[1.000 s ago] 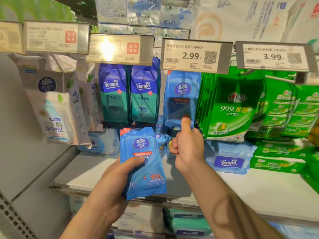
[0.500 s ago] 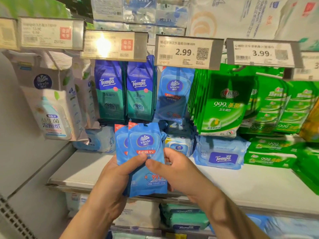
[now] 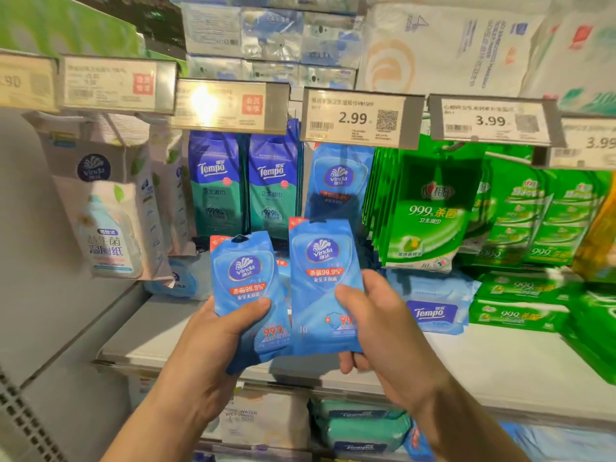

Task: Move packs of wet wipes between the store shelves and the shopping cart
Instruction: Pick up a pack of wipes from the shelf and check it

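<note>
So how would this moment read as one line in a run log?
left hand: holds blue Vinda pack | right hand: holds second Vinda pack | place: before shelf | cart: unseen

Two held blue Vinda packs [image 3: 248,288], perhaps a third; two hanging Tempo packs [image 3: 215,185].

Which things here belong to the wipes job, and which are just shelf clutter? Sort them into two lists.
Job:
left hand
left Vinda pack
right hand
right Vinda pack
hanging Vinda packs

Just there:
Tempo packs
green packs
2.99 price tag
shelf
</note>
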Motion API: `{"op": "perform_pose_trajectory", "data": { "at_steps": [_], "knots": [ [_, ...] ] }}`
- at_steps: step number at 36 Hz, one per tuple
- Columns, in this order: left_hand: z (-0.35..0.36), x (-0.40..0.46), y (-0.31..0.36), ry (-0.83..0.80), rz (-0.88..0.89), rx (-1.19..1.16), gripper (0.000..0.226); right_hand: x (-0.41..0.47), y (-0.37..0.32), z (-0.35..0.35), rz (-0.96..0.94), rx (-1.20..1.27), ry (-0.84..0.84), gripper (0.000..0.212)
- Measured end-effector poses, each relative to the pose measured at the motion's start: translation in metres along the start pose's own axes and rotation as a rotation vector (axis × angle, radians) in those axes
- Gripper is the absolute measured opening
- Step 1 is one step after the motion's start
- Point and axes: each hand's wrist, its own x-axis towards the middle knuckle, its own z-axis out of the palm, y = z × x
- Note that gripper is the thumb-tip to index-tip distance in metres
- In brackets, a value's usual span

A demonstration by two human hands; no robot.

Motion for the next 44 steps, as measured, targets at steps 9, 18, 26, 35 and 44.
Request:
{"op": "perform_pose_trajectory", "data": {
  "at_steps": [9, 18, 26, 35, 44],
  "knots": [
    [0.005, -0.004, 0.004, -0.034, 0.0, 0.018, 0.042, -0.006, -0.029, 0.002, -0.363, 0.06, 0.074, 0.007],
    [0.006, -0.008, 0.007, -0.033, -0.012, 0.043, 0.032, 0.001, -0.044, 0.0, -0.437, 0.163, 0.148, 0.009],
    [0.007, -0.01, 0.005, -0.064, -0.033, 0.053, 0.032, 0.012, -0.021, 0.001, -0.349, 0.133, 0.187, 0.011],
    [0.003, -0.007, 0.0, -0.064, -0.047, 0.088, 0.043, 0.017, 0.003, 0.007, -0.164, 0.102, 0.215, 0.022],
    [-0.003, -0.003, -0.007, -0.053, -0.057, 0.081, 0.05, 0.045, 0.009, 0.023, 0.005, 0.341, 0.28, 0.036]
  ]
}}
